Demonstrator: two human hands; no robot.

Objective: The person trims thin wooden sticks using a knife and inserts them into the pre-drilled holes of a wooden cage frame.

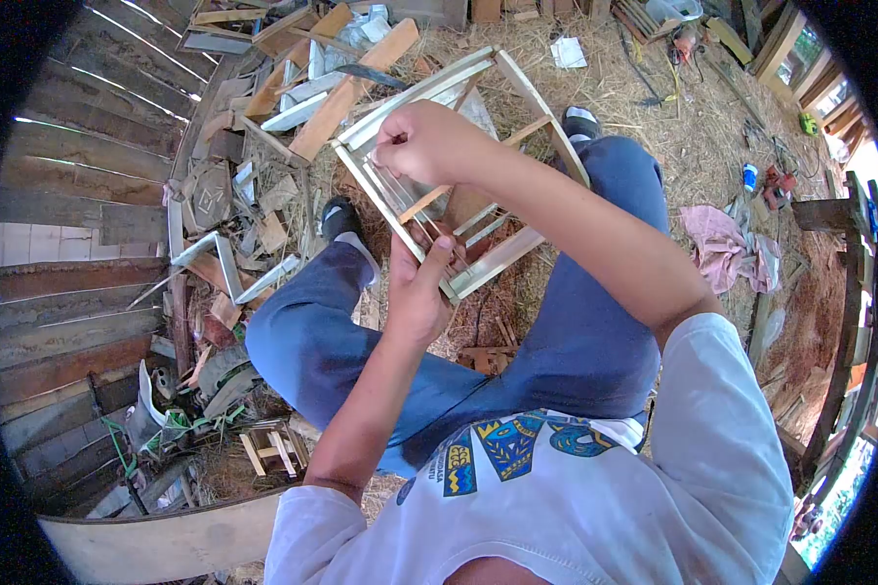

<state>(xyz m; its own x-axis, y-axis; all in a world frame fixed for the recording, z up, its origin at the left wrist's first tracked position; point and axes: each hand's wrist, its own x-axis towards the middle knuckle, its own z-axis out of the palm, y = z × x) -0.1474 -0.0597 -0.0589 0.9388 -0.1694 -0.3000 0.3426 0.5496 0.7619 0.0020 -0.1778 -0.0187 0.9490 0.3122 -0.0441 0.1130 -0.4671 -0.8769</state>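
A pale wooden frame (498,277) with crossbars and thin wire-like strands is held tilted between my knees. My left hand (421,283) grips its near left side, thumb over the edge and fingers wrapped beneath. Above the frame's far left corner, my right hand (421,142) is closed in a pinch with the wrist bent. Thin strands run below it toward my left hand; whatever sits between the right fingertips is too small to make out.
Scrap boards (356,93) and offcuts lie piled at the upper left, beside a plank wall (78,205). A pink cloth (717,244) and a blue can (749,176) are on the straw-covered ground at right. A small wooden frame (275,449) stands at lower left.
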